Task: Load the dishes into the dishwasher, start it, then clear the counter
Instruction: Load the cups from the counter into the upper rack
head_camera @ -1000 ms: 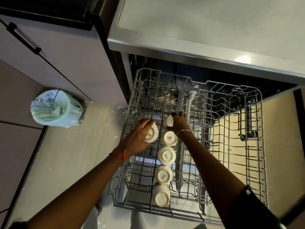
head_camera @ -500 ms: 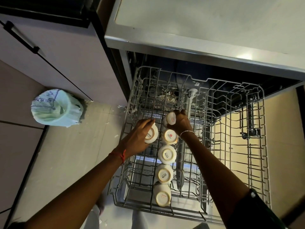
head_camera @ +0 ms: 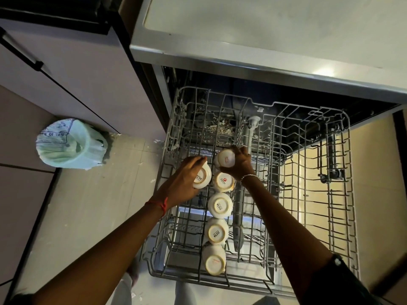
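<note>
Left of the rack, well apart from it, a small bin lined with a pale green bag stands on the tiled floor at the foot of a pale cabinet. Over the rack's left part, the left hand, a red thread tied at its wrist, has its fingers curled round an upturned white cup, held at a tilt with its printed base showing. Whether this cup touches the wires cannot be told. Just beside it, nearer the rack's middle, four more white cups sit base up in a row running from near the front rim toward the back: a front cup, then a second cup, a third cup and a red-logo cup. At the far end of that row the right hand, wearing a thin bracelet, grips a sixth cup from its right side, fingers wrapped over it and the cup leaning. Right of the row a grey centre tube lies along the rack's length. The rack's right half shows only bare wire tines. Above the rack's back edge runs the steel-edged desk.
</note>
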### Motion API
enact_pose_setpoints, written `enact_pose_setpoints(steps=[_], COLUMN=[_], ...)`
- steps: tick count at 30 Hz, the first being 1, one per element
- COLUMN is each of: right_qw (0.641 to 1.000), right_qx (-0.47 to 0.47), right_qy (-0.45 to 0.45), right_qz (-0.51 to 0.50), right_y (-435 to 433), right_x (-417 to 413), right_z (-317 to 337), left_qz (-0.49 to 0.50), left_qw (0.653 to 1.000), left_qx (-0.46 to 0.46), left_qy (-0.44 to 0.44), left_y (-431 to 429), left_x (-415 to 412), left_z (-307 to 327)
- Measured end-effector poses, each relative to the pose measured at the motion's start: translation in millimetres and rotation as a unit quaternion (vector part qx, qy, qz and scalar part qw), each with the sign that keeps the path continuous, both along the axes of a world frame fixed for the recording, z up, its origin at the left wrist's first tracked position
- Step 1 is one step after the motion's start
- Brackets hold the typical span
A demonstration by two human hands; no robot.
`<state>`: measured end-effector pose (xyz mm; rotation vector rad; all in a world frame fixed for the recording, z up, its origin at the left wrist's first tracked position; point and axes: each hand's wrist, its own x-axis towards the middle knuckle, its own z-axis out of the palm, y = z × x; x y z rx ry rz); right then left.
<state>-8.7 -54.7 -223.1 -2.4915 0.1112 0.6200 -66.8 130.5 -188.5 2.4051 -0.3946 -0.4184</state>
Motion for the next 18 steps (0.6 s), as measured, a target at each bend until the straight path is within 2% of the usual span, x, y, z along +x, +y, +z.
enact_pose_setpoints(steps=[6, 18], right_qw=[0.999, 0.999], right_qx=[0.037, 0.022], right_qy=[0.028, 0.032], right_qz=[-0.017, 0.030], right_y=[-12, -22], right_x=[5, 14], right_z=[6, 13], left_qz=[0.005, 0.002], left_qw=[1.000, 0.999], left_qx=[-0.022, -0.032], left_qy=[0.018, 0.022], left_y=[0, -2], left_x=[3, 6], left_z=[2, 1])
